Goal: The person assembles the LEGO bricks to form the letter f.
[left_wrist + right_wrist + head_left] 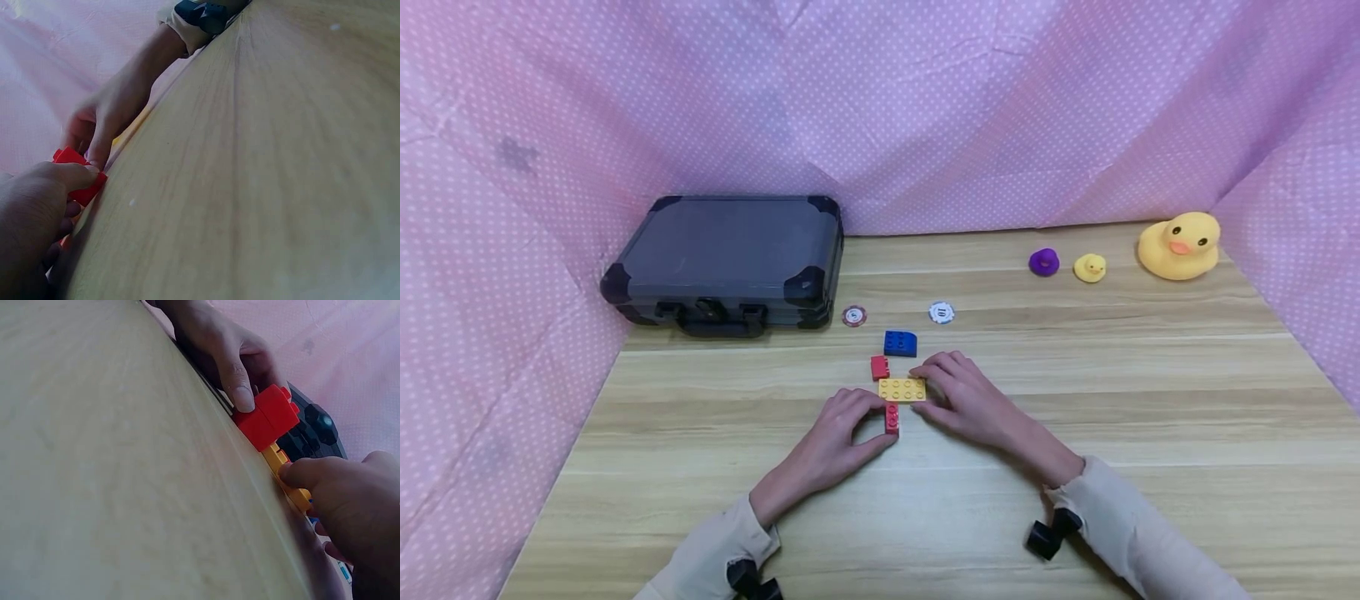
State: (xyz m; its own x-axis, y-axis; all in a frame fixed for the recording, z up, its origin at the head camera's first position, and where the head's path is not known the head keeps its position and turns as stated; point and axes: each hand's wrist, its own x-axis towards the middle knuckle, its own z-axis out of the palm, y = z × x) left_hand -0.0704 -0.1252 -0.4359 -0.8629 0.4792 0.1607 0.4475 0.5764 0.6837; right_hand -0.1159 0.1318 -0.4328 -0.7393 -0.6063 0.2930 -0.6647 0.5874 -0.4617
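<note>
My left hand [835, 435] pinches a narrow red toy brick [892, 419] between thumb and fingers. In the right wrist view that red piece [270, 417] has a seam and looks like two stacked bricks. My right hand [970, 400] pinches the right end of a yellow eight-stud brick [902, 389], which lies just beyond the red piece. Whether the two are joined cannot be told. A second red brick [880, 367] lies on its side behind the yellow one, and a blue brick [900, 343] sits farther back.
A grey case [730, 250] with black corners stands at the back left. Two poker chips, one dark red [853, 316] and one white-blue [942, 312], lie behind the bricks. A purple duck [1044, 262], a small yellow duck [1090, 267] and a large yellow duck [1180, 247] stand back right.
</note>
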